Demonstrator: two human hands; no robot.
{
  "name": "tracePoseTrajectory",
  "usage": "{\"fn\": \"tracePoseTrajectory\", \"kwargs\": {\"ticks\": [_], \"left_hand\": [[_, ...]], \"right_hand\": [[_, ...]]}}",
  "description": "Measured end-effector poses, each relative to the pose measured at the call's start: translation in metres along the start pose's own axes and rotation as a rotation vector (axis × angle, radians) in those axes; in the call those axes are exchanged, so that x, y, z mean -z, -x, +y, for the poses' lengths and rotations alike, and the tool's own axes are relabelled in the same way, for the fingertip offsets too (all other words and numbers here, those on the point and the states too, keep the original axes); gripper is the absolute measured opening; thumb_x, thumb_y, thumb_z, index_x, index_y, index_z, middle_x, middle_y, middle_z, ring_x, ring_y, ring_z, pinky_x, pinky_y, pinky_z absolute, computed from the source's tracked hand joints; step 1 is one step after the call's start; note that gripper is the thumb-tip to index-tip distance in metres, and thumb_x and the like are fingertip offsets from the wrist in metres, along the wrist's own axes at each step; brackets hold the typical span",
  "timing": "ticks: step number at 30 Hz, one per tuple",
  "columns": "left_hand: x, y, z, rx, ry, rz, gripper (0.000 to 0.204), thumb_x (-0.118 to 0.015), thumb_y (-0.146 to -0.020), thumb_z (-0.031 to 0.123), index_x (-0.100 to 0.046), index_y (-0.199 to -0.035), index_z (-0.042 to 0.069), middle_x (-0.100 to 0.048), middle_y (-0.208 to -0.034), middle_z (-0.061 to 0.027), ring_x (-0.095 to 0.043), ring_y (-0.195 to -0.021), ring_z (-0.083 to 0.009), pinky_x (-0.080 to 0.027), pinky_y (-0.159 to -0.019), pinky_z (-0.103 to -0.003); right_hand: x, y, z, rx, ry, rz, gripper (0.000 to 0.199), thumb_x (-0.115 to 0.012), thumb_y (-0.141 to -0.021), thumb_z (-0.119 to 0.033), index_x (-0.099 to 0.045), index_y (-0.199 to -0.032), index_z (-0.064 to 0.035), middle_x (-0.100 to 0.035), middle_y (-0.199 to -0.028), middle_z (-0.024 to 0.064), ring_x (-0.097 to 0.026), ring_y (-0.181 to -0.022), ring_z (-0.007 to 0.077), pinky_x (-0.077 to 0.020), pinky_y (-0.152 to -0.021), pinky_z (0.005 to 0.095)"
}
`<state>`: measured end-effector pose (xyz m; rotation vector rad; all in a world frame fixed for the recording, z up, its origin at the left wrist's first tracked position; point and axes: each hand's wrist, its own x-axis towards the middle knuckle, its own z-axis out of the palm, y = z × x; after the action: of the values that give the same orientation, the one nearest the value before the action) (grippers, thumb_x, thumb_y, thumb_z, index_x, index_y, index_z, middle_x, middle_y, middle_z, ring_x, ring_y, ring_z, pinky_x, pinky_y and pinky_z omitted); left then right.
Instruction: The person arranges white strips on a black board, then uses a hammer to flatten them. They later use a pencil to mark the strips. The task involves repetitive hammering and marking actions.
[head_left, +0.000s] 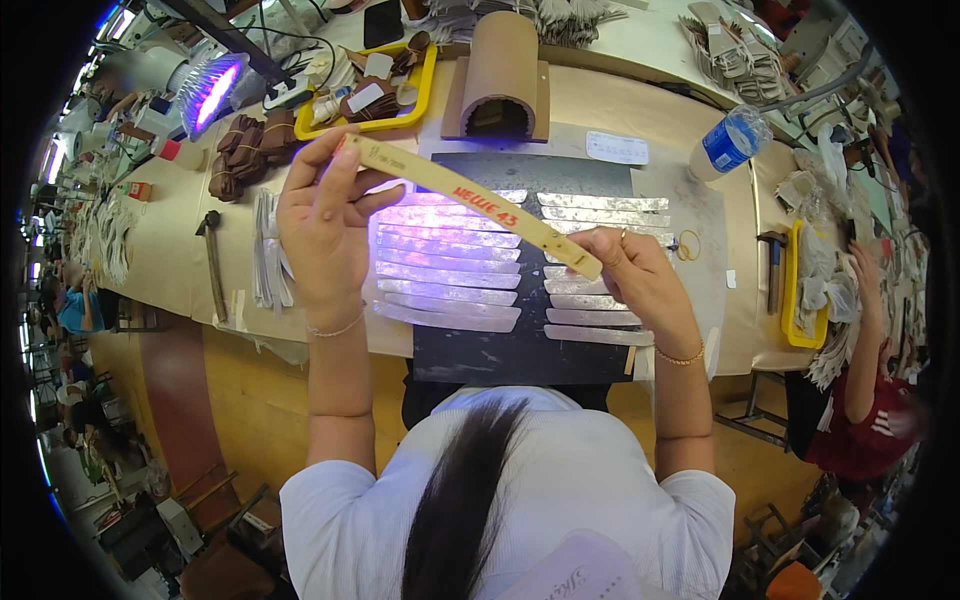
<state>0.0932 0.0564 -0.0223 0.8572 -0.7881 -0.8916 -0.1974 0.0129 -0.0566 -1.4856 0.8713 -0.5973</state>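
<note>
A long, slightly curved pale-yellow strip [428, 176], with red and black handwriting on it, is raised slantwise above the table. My left hand [328, 225] pinches its upper left end between thumb and fingers. Its lower right end is gripped by my right hand [640, 280]. Beneath lies a black mat [465, 358] bearing two columns of shiny, silvery flat strips, a left column [448, 296] under purple light and a right column [596, 333]. The raised strip hides part of both columns.
A lit lamp [212, 95] hangs at the left. Around the mat are a hammer [213, 265], brown bundles [240, 158], a yellow tray [428, 85], a brown arched form [503, 60], a water bottle [728, 145] and a second yellow tray [790, 290]. A co-worker's arm [862, 330] reaches in at right.
</note>
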Motion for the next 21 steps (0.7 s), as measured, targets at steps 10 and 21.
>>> {"fn": "tracePoseTrajectory", "kwargs": {"ticks": [10,21], "left_hand": [[0.037,0.016,0.014,-0.250,-0.433,-0.074,0.038,-0.062,-0.093,0.010,-0.050,-0.127,-0.003,-0.058,-0.125,-0.0192,-0.061,-0.114,-0.0329,-0.050,-0.099,-0.043],[0.016,0.044,-0.015,-0.019,-0.998,-0.781,0.019,-0.072,-0.083,0.018,-0.072,-0.099,0.008,-0.066,-0.099,-0.0090,-0.066,-0.082,-0.0265,-0.052,-0.075,-0.036]], "right_hand": [[-0.005,-0.004,-0.006,-0.208,-0.328,-0.051,0.023,-0.068,-0.092,-0.021,-0.068,-0.105,-0.0013,-0.065,-0.078,0.0023,-0.042,-0.050,0.0031,-0.0322,-0.044,0.0189],[-0.046,-0.010,-0.008,-0.069,0.222,0.018,0.019,-0.074,-0.085,-0.018,-0.071,-0.100,-0.0058,-0.066,-0.074,0.0018,-0.050,-0.058,0.0067,-0.0399,-0.054,0.0226]]}}
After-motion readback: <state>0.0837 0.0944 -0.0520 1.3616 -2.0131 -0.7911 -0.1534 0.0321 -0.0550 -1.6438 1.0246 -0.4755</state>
